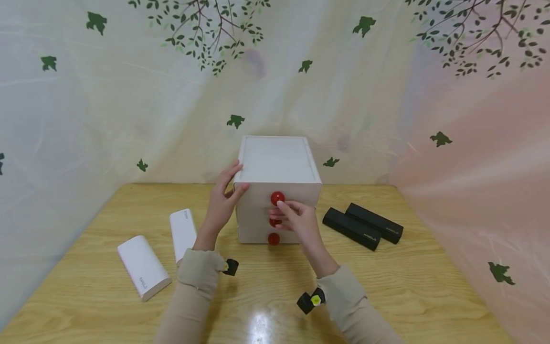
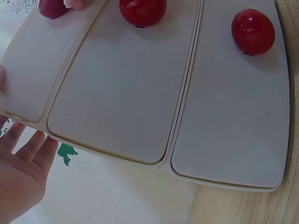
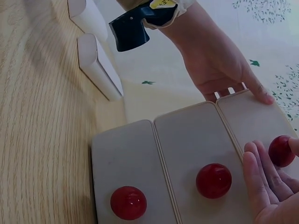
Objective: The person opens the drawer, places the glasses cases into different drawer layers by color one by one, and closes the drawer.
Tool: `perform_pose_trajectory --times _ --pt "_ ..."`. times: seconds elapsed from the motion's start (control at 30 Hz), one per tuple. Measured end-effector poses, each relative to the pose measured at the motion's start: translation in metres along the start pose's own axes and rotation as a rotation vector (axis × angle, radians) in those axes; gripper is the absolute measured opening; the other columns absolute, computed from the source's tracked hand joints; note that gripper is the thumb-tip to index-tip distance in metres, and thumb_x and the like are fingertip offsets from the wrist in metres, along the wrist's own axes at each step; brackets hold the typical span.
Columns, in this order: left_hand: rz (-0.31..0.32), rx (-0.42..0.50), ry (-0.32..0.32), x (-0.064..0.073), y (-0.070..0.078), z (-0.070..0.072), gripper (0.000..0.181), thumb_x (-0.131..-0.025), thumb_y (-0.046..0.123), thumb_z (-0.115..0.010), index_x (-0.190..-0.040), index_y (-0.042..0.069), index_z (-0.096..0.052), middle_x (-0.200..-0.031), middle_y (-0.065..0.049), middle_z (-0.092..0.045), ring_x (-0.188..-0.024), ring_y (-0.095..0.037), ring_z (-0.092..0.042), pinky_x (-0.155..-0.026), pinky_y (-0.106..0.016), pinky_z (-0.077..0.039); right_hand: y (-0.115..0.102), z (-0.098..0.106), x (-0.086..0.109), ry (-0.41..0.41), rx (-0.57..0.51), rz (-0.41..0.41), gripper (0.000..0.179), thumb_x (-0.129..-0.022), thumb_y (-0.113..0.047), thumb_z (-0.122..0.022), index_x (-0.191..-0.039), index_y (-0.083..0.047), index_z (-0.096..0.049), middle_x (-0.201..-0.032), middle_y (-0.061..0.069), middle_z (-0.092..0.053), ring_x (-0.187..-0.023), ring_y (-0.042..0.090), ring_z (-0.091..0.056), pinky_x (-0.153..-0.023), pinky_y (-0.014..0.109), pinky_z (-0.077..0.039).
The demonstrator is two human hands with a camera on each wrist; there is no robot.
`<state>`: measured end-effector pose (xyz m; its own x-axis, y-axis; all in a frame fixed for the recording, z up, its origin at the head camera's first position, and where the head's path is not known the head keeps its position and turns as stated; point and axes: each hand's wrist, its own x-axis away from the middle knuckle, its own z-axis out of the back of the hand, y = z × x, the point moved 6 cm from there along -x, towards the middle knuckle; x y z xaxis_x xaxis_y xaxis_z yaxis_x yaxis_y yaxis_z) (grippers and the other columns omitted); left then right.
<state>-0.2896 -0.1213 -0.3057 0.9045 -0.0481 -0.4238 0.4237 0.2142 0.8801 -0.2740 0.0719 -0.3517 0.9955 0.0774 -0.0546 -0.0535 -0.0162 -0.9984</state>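
A white three-drawer box (image 1: 279,160) stands on the table with a round red knob on each drawer front. In the head view, my left hand (image 1: 220,204) rests on its upper left corner, thumb on the front and fingers straight along the side. At the top red knob (image 1: 277,198), my right hand (image 1: 301,220) pinches with thumb and forefinger, its other fingers spread below and partly covering the middle knob (image 1: 273,221). The bottom knob (image 1: 273,239) is uncovered. In the left wrist view, the three drawer fronts (image 2: 119,88) lie flush with the frame.
Two white power banks (image 1: 143,267) lie left of the box, one partly behind the left wrist. Two black power banks (image 1: 352,228) lie side by side on the right. A printed curtain (image 1: 275,95) hangs behind the wooden table (image 1: 253,291).
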Motion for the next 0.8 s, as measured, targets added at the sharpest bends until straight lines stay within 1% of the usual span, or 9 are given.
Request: perform_pose_trajectory --times 0.1,0.13,0.2,0.3,0.4,0.47,0.57,0.63,0.8 --pt "0.012 0.008 -0.008 0.005 0.01 0.0 0.055 -0.097 0.01 -0.058 -0.148 0.005 -0.038 -0.16 -0.009 -0.027 -0.147 -0.03 -0.027 -0.11 -0.058 -0.037 0.001 0.001 0.001 0.004 0.022 0.01 0.032 -0.095 -0.027 -0.063 -0.113 -0.001 -0.067 -0.1 0.015 -0.075 -0.085 0.018 -0.073 -0.075 0.032 -0.061" --pt "0.017 0.01 -0.009 0.005 0.01 0.0 0.056 -0.097 0.01 -0.058 -0.148 0.005 -0.037 -0.16 -0.009 -0.027 -0.147 -0.03 -0.027 -0.111 -0.057 -0.036 0.001 0.002 0.002 0.008 0.031 0.01 0.031 -0.095 -0.026 -0.063 -0.112 -0.001 -0.067 -0.099 0.015 -0.075 -0.085 0.018 -0.073 -0.076 0.033 -0.061" --pt "0.022 0.014 -0.006 0.005 0.006 0.0 0.057 -0.096 0.01 -0.059 -0.148 0.005 -0.037 -0.16 -0.009 -0.027 -0.147 -0.029 -0.027 -0.111 -0.056 -0.036 0.002 0.004 0.003 0.018 0.054 0.009 0.03 -0.095 -0.025 -0.063 -0.112 -0.001 -0.068 -0.098 0.016 -0.075 -0.084 0.018 -0.073 -0.077 0.035 -0.061" --pt "0.014 0.017 0.005 0.002 -0.006 0.0 0.059 -0.095 0.01 -0.061 -0.149 0.008 -0.037 -0.16 -0.007 -0.028 -0.146 -0.029 -0.029 -0.111 -0.057 -0.036 0.004 0.009 0.004 0.042 0.081 0.009 0.028 -0.094 -0.022 -0.064 -0.111 0.0 -0.068 -0.096 0.017 -0.074 -0.082 0.018 -0.073 -0.076 0.036 -0.061" --pt "-0.009 0.02 0.018 0.001 -0.018 0.002 0.059 -0.094 0.01 -0.062 -0.149 0.011 -0.039 -0.159 -0.004 -0.029 -0.145 -0.029 -0.031 -0.11 -0.058 -0.037 0.009 0.013 0.004 0.068 0.108 0.009 0.026 -0.094 -0.021 -0.064 -0.108 0.0 -0.068 -0.093 0.017 -0.074 -0.08 0.018 -0.073 -0.074 0.034 -0.061" --pt "-0.035 0.02 0.024 0.001 -0.021 0.003 0.059 -0.094 0.011 -0.063 -0.148 0.013 -0.04 -0.159 -0.003 -0.031 -0.144 -0.029 -0.033 -0.108 -0.058 -0.039 0.012 0.015 0.004 0.081 0.142 0.007 0.025 -0.094 -0.021 -0.065 -0.106 0.0 -0.069 -0.091 0.016 -0.074 -0.079 0.018 -0.072 -0.073 0.034 -0.061" --pt "-0.075 0.003 0.037 0.003 -0.022 0.004 0.058 -0.092 0.012 -0.065 -0.146 0.013 -0.043 -0.157 -0.003 -0.034 -0.141 -0.029 -0.038 -0.105 -0.059 -0.042 0.017 0.016 0.003 0.084 0.224 0.015 0.023 -0.093 -0.022 -0.066 -0.103 -0.002 -0.071 -0.088 0.014 -0.075 -0.078 0.018 -0.072 -0.072 0.035 -0.061" --pt "-0.099 -0.014 0.049 0.004 -0.022 0.004 0.057 -0.092 0.012 -0.066 -0.145 0.013 -0.045 -0.155 -0.004 -0.037 -0.138 -0.029 -0.041 -0.103 -0.058 -0.044 0.02 0.016 0.002 0.079 0.278 0.026 0.022 -0.092 -0.023 -0.067 -0.1 -0.003 -0.071 -0.087 0.013 -0.075 -0.077 0.017 -0.072 -0.073 0.038 -0.061" --pt "-0.127 -0.052 0.071 0.007 -0.021 0.005 0.056 -0.091 0.01 -0.067 -0.144 0.011 -0.046 -0.152 -0.008 -0.04 -0.134 -0.033 -0.044 -0.099 -0.059 -0.047 0.025 0.015 0.004 0.052 0.371 0.034 0.023 -0.091 -0.026 -0.068 -0.098 -0.004 -0.071 -0.085 0.012 -0.074 -0.077 0.02 -0.071 -0.074 0.043 -0.06"
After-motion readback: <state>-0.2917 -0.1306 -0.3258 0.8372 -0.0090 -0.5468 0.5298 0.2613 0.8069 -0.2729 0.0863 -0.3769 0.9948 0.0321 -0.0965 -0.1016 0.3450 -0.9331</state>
